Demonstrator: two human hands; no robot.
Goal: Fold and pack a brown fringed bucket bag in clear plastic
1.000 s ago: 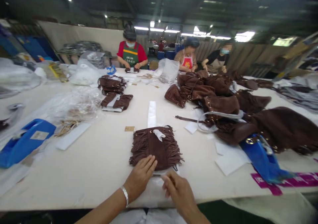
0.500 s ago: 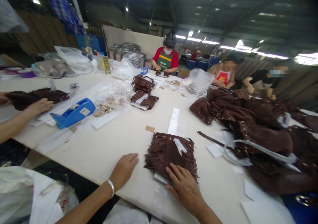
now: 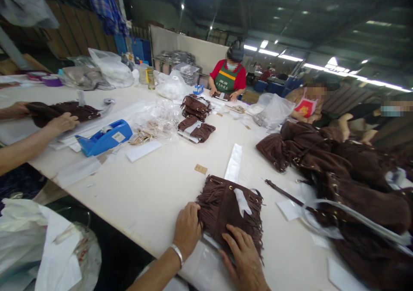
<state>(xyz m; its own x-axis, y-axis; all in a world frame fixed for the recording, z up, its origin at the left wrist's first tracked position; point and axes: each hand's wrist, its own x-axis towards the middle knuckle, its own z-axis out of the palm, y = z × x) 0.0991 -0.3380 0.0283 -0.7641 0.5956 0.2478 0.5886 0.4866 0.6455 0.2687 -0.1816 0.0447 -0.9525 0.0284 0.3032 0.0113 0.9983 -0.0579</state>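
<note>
A dark brown fringed suede bag [image 3: 222,211] lies flat on the table in front of me, with white paper showing under its near edge. My left hand [image 3: 187,226], with a silver bracelet at the wrist, is closed at the bag's left edge, fingers curled into the fringe. Across the near part of the bag my right hand [image 3: 243,252] rests flat, fingers a little apart. A strip of white tissue [image 3: 242,203] lies over the bag's front near the eyelets. Beyond the bag extends a folded white strip [image 3: 233,162], partly hidden under it.
A blue tape dispenser [image 3: 105,137] stands left, near a co-worker's hands [image 3: 63,122] on another brown bag. Wrapped bags [image 3: 196,130] lie mid-table. Brown bags [image 3: 351,188] are heaped at right. A tan tag [image 3: 201,169] lies beyond my bag. Several people work around the table [image 3: 145,192].
My left hand has moved right from the bare tabletop to the bag's left edge, its fingers curling there. My right hand stays on the bag. The view has shifted slightly left.
</note>
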